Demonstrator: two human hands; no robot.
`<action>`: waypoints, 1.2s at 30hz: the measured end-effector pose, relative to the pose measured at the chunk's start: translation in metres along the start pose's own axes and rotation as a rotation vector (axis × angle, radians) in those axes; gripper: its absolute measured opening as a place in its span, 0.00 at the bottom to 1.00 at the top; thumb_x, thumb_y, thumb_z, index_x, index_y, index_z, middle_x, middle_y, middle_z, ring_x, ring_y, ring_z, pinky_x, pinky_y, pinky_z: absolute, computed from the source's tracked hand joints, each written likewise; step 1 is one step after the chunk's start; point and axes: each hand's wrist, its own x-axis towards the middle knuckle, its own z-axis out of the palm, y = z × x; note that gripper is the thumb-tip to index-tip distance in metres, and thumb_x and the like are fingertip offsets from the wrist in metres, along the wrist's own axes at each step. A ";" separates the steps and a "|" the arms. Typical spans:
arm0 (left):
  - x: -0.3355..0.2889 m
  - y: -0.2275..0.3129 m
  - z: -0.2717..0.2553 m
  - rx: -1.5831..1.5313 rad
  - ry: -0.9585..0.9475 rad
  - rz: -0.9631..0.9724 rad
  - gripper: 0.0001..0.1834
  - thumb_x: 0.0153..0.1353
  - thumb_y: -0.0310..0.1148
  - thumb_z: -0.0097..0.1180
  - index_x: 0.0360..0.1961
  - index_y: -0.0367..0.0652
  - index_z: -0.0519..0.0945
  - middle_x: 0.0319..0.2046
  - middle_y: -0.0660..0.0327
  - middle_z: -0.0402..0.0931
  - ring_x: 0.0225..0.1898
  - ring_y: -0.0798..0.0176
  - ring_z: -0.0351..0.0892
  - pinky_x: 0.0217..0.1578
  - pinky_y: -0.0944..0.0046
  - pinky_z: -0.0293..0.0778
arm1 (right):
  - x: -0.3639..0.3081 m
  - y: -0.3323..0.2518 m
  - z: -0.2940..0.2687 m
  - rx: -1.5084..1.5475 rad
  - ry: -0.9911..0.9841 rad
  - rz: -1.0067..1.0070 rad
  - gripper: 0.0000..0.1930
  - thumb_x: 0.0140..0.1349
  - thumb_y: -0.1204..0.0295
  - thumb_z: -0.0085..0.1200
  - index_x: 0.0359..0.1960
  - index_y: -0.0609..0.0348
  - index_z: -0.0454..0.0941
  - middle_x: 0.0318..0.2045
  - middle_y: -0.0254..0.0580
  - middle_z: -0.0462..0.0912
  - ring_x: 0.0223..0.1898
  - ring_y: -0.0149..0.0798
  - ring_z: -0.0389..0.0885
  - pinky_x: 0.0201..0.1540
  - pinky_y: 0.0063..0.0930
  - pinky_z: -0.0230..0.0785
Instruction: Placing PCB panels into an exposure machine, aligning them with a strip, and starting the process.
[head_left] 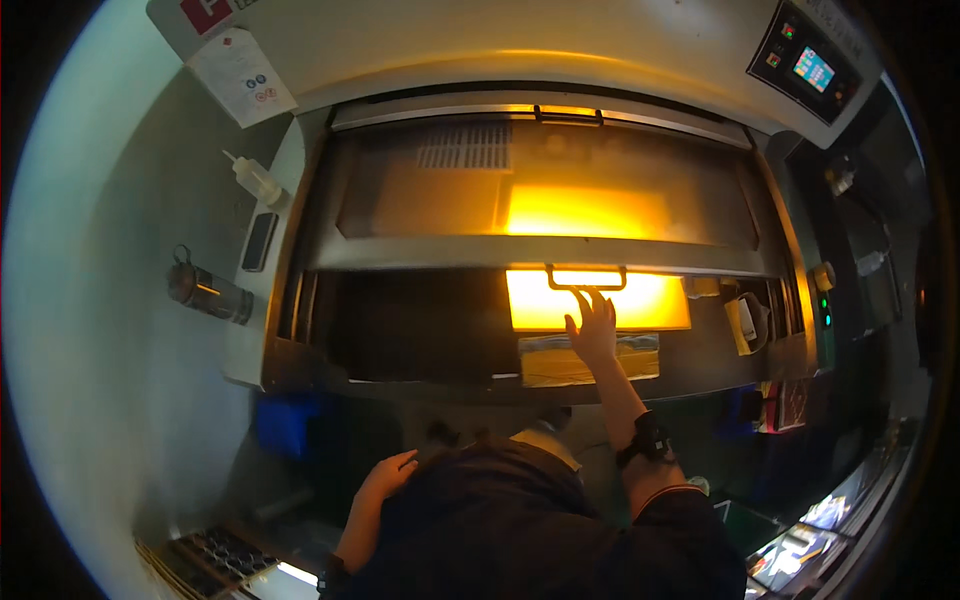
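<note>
My right hand (595, 325) reaches forward over a bright yellow lit panel (650, 305). Its fingers are spread, the thumb stands apart, and the fingertips meet the black handle (588, 288) on the front bar of a framed glass cover (420, 205). Whether they curl round the handle, I cannot tell. My left hand (390, 475) hangs low at the left of my body, holding nothing, its fingers stretched out. Just in front of the lit panel lies a flat yellow and grey piece (590, 362). A dark panel (420, 320) fills the left part of the machine bed.
Along the left ledge are a squeeze bottle (256, 180), a phone (260, 242) and a drinking bottle (208, 290). A small yellow-sided container (745, 322) stands at the bed's right. A control screen (814, 70) is at upper right. The machine's front edge (450, 393) runs before me.
</note>
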 end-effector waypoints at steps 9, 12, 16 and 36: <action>-0.021 -0.128 -0.099 -0.170 0.058 0.182 0.29 0.67 0.45 0.53 0.65 0.42 0.71 0.62 0.49 0.72 0.63 0.50 0.71 0.61 0.55 0.67 | -0.018 -0.095 -0.001 -0.400 -0.817 0.607 0.34 0.58 0.41 0.55 0.57 0.55 0.76 0.56 0.47 0.79 0.59 0.48 0.75 0.70 0.63 0.46; -0.010 -0.140 -0.118 -0.259 -0.050 0.244 0.29 0.67 0.43 0.54 0.65 0.42 0.70 0.62 0.48 0.72 0.63 0.50 0.71 0.62 0.55 0.67 | -0.054 -0.104 -0.022 -0.304 -0.927 0.765 0.37 0.60 0.39 0.53 0.61 0.55 0.74 0.59 0.47 0.77 0.62 0.49 0.73 0.70 0.58 0.49; 0.019 -0.112 -0.130 -0.030 -0.140 0.379 0.28 0.67 0.42 0.53 0.65 0.41 0.70 0.62 0.49 0.71 0.62 0.52 0.72 0.61 0.57 0.67 | -0.094 -0.137 -0.087 -0.347 -0.879 0.701 0.36 0.61 0.40 0.52 0.61 0.55 0.74 0.58 0.47 0.78 0.62 0.51 0.73 0.68 0.52 0.56; -0.043 0.174 -0.243 -1.570 0.189 1.416 0.45 0.60 0.56 0.56 0.70 0.38 0.57 0.68 0.50 0.59 0.70 0.46 0.57 0.69 0.40 0.50 | 0.021 -0.211 -0.065 0.058 -0.296 -0.090 0.14 0.57 0.61 0.62 0.44 0.49 0.82 0.44 0.40 0.83 0.48 0.49 0.80 0.54 0.49 0.70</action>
